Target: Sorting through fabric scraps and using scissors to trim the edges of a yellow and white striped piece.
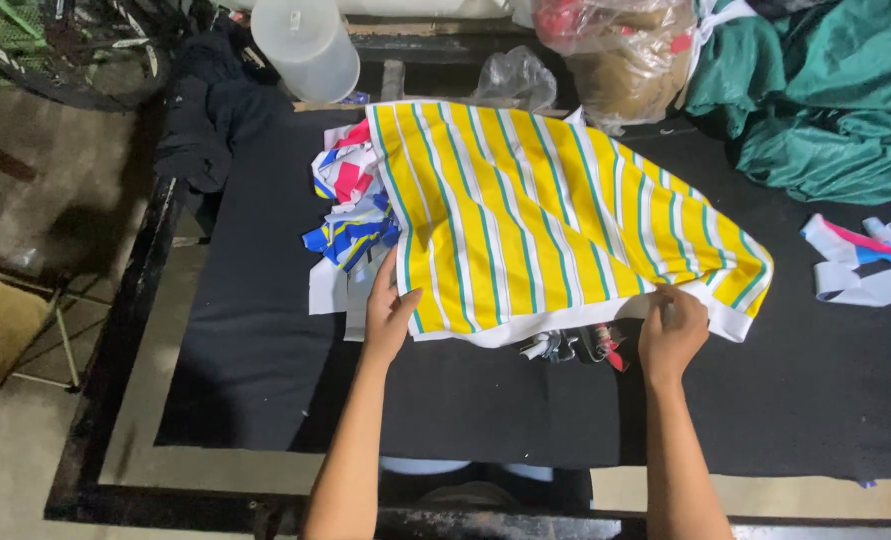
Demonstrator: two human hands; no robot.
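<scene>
The yellow striped cloth lies spread over a heap of printed scraps on the dark desk, and it looks light, soft and floppy, best taken along its white near hem. The left hand rests flat and open on the near left edge; the right hand is curled, pinching the hem near the right corner. A green fabric pile sits far right, white strips beside it.
</scene>
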